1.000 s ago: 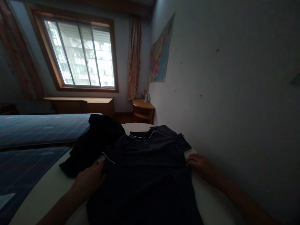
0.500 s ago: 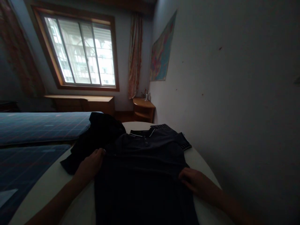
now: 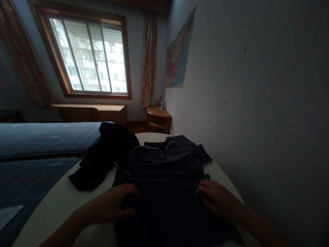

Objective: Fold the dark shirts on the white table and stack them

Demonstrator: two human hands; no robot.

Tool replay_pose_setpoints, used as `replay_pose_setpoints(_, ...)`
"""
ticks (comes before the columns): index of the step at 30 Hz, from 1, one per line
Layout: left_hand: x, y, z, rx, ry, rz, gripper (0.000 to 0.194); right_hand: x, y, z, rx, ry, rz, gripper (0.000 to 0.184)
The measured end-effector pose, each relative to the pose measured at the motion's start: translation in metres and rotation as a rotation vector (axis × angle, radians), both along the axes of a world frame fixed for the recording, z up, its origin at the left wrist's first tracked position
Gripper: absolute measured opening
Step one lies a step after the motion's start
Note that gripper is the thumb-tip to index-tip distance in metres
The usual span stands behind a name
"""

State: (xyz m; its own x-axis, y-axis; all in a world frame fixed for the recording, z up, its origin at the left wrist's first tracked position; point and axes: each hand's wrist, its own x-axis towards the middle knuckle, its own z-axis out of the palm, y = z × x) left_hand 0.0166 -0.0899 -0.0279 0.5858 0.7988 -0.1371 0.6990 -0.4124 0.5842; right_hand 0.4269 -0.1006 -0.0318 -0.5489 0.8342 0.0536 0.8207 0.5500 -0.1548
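A dark polo shirt lies spread on a round white table, its collar with pale trim facing away from me. My left hand is over the shirt's left side, thumb and fingers apart, fingertips at the cloth. At the right side of the shirt, my right hand has its fingers bent together on the fabric. The shirt's right sleeve has a striped cuff, while its left sleeve is folded in near the shoulder. Deep shade hides the lower part of the shirt.
Another black garment lies bunched on the table's left, beside the shirt. A bed with a blue plaid cover stands to the left. The wall rises close on the right. Behind are a wooden desk and a corner shelf.
My left hand has let go of the shirt's left edge near the sleeve and moved down and right over the cloth. The right hand has barely moved.
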Motion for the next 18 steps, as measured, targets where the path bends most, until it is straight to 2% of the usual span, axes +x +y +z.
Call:
replay_pose_setpoints(4, 0.002, -0.008, 0.006, -0.106, 0.06, -0.004, 0.047, -0.035, -0.02, 0.01, -0.155, 0.058, 0.163, 0.013)
replay_pose_setpoints(7, -0.001, -0.009, 0.009, -0.179, 0.154, 0.029, 0.047, -0.048, -0.027, 0.006, -0.228, 0.086, 0.229, 0.031)
replay_pose_setpoints(10, -0.004, -0.01, 0.016, -0.242, 0.165, -0.038, 0.037, -0.056, -0.032, -0.001, -0.262, 0.095, 0.259, 0.039)
replay_pose_setpoints(14, -0.011, -0.009, 0.025, -0.305, 0.047, -0.179, 0.02, -0.066, -0.04, -0.002, -0.287, 0.058, 0.246, 0.019)
replay_pose_setpoints(18, -0.028, -0.008, 0.013, -0.466, 0.062, -0.249, 0.02, -0.068, -0.046, -0.004, -0.29, 0.042, 0.229, 0.013)
